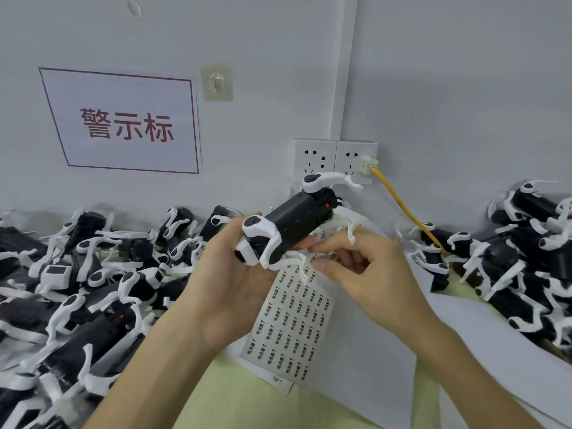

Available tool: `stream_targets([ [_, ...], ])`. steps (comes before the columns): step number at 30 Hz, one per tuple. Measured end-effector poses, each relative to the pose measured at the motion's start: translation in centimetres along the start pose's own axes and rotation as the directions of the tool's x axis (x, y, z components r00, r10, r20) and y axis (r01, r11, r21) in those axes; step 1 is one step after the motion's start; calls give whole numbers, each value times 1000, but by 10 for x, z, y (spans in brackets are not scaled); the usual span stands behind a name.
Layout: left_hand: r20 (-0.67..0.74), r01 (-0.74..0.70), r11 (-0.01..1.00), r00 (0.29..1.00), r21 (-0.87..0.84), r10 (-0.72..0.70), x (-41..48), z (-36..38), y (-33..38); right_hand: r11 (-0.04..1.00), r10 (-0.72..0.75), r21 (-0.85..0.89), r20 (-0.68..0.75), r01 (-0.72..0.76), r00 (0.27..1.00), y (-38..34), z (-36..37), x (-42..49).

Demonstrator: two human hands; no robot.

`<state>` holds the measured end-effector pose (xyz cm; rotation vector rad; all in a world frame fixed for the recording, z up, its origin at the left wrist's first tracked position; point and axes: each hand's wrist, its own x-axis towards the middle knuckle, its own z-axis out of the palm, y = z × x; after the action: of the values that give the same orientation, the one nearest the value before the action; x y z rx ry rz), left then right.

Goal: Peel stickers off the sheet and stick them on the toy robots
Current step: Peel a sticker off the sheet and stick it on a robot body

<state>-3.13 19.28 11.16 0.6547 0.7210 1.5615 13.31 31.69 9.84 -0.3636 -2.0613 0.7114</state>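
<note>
The left hand (229,274) gripped one toy robot (297,221) by its near end, fingers curled under the black body, holding it tilted above the sticker sheet (294,329). The right hand (365,267) sat just beside the toy's underside, fingers curled, thumb and forefinger tips drawn close together; whether they pinched a sticker could not be told, since anything between them was too small to see. The sheet lay flat on a white paper (387,351) spread over the table (247,404), its far end hidden under the hands, rows of small printed labels showing on the near part. A left heap (93,274) and a right heap (526,258) of the same toys lay on either side.

The step in hand seemed to be setting a label on the toy's underside. To do it well, the left hand would want to hold the body steady with the target face turned plainly toward the eyes; the label was best carried by one edge only, so the glue stayed clean. One edge should go down first, squared to the body, then be smoothed flat with a fingertip. The thin white legs crowded the right fingers and could snag or fold the label, so the approach would need to pass between them.
</note>
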Motion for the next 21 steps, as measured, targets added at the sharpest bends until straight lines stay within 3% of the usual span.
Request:
stream_targets([
  [6,10,82,993,997,-89,-82,0,2,0,1000,-24,-7,-38,24,999,2,2,-1],
  [10,40,69,993,997,-91,-66,-1,3,2,997,-20,67,-84,25,996,0,3,-2],
  [13,-12,56,994,998,-94,-57,0,1,3,998,-36,57,-97,41,995,-3,5,-4],
  [16,-24,45,989,999,-143,-49,0,0,3,999,-17,34,-56,19,998,-4,4,-5],
  [21,-69,20,990,997,-137,-30,1,-2,3,965,97,234,101,-118,990,-4,-5,-2],
])
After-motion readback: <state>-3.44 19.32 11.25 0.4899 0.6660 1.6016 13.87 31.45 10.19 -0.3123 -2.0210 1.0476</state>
